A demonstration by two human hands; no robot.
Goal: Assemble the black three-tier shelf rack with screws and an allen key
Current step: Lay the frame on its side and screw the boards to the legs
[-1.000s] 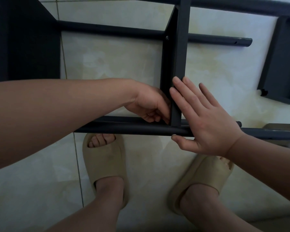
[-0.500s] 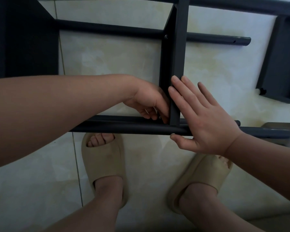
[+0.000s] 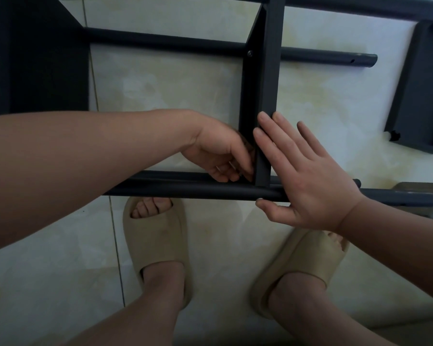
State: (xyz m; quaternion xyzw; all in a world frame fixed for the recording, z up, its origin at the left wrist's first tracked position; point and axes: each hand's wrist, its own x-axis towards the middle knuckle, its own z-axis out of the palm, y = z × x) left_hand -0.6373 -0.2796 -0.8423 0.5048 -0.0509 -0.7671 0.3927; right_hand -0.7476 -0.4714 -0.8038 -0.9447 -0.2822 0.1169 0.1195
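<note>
Black rack [image 3: 270, 71], cut off at top and left, lies sideways. Left hand [image 3: 220, 151] curls at its panel-tube joint, and whether it grips anything cannot be told. Right hand [image 3: 308, 176] presses flat on the panel, fingers straight. Pale floor tiles [image 3: 173, 96] lie beneath.

Left hand [image 3: 218, 151] is working at the joint. Its fingers [image 3: 225, 174] are curling in tighter against the left face of the upright panel [image 3: 263, 158] and sitting a touch higher above the front tube [image 3: 185, 189]. A thin pale sliver [image 3: 231, 164] is showing between those fingers; it wasn't visible a second ago and is too small to identify. Left forearm [image 3: 85, 158] is riding slightly higher in frame, covering more of the lower edge of the dark panel [image 3: 40, 58] at upper left. Right hand [image 3: 310, 181] is creeping marginally up the upright panel.
</note>
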